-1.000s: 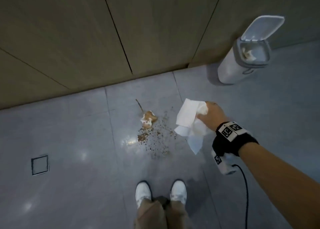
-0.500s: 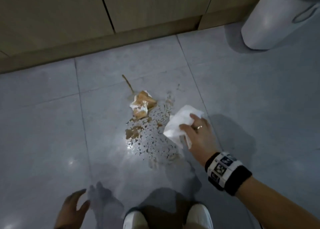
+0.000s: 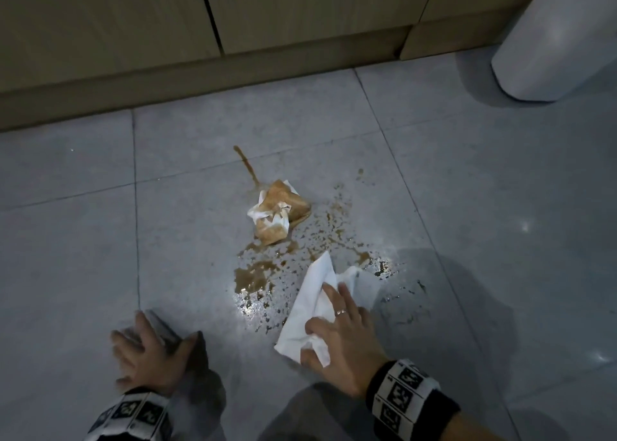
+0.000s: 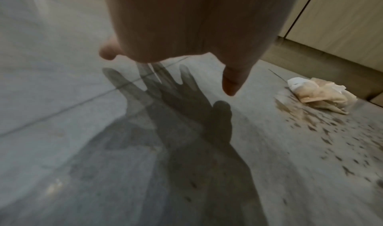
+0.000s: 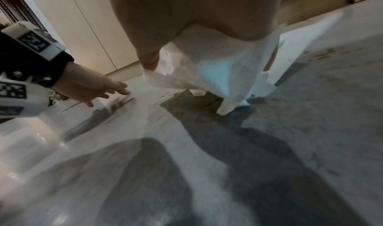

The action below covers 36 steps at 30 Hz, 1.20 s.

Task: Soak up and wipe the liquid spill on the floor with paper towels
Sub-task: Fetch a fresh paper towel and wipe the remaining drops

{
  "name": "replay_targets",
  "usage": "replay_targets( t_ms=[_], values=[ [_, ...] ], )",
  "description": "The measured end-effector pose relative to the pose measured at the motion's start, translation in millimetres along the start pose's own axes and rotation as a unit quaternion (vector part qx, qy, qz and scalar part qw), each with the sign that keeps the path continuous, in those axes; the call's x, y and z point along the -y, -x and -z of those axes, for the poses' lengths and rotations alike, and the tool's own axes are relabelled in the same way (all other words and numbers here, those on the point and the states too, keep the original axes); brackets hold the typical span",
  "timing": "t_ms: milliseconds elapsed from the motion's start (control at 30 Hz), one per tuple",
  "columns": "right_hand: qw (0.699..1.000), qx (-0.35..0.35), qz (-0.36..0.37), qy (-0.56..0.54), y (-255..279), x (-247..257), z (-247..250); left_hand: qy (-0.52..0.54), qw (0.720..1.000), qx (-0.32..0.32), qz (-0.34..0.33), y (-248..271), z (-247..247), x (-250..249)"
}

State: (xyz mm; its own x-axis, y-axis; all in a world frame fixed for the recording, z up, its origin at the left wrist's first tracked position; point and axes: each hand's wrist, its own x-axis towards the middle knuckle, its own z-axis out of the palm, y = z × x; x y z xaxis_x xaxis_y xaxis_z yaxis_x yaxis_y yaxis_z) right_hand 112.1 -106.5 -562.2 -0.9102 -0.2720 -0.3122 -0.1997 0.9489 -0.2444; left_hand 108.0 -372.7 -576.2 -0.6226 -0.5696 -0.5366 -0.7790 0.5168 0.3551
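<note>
A brown liquid spill [image 3: 253, 273] spreads in a puddle and many droplets over the grey floor tiles. A crumpled, brown-soaked paper towel [image 3: 278, 212] lies at its far edge, also seen in the left wrist view [image 4: 319, 95]. My right hand [image 3: 340, 334] grips a clean white paper towel [image 3: 314, 300] at the spill's near right edge. In the right wrist view that paper towel [image 5: 217, 69] hangs under my palm just above the floor, casting a shadow. My left hand [image 3: 150, 357] is spread open, low over the floor left of the spill, holding nothing.
A white waste bin [image 3: 551, 40] stands at the far right. A wooden wall panel with a baseboard [image 3: 200, 76] runs along the back. My knees [image 3: 300, 417] are at the near edge. Bare floor tiles [image 3: 66, 240] lie to the left.
The view has dropped closer to the floor. My right hand has brought the white towel down and nearer to me along the spill's right edge. My left hand has come forward, low over the floor.
</note>
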Motion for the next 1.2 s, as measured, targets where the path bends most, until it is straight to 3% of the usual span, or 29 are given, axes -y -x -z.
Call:
replay_targets(
  t_ms=[167,333,467,633,867,1200],
  values=[
    [1.000,0.020,-0.021,0.002,-1.0,8.6,-5.4,-0.075,0.997,0.016,-0.001,6.1,-13.1,5.7],
    [0.999,-0.019,-0.015,0.035,-1.0,12.4,-29.5,-0.140,0.990,0.032,0.003,10.0,-16.8,7.9],
    [0.998,-0.039,-0.046,0.016,-8.6,16.8,-51.4,-0.150,0.987,0.048,-0.012,10.1,-16.6,10.4],
    [0.996,-0.062,-0.033,0.054,-13.2,13.2,-64.7,-0.125,0.989,0.072,-0.036,4.8,-18.8,15.7],
    [0.997,-0.046,-0.033,0.048,-15.2,14.5,-58.9,-0.111,0.993,0.034,-0.031,23.4,-18.6,5.3],
    [0.998,-0.013,-0.024,0.056,-20.5,13.3,-54.7,-0.260,0.955,0.126,-0.070,46.6,-16.9,25.9]
  ],
)
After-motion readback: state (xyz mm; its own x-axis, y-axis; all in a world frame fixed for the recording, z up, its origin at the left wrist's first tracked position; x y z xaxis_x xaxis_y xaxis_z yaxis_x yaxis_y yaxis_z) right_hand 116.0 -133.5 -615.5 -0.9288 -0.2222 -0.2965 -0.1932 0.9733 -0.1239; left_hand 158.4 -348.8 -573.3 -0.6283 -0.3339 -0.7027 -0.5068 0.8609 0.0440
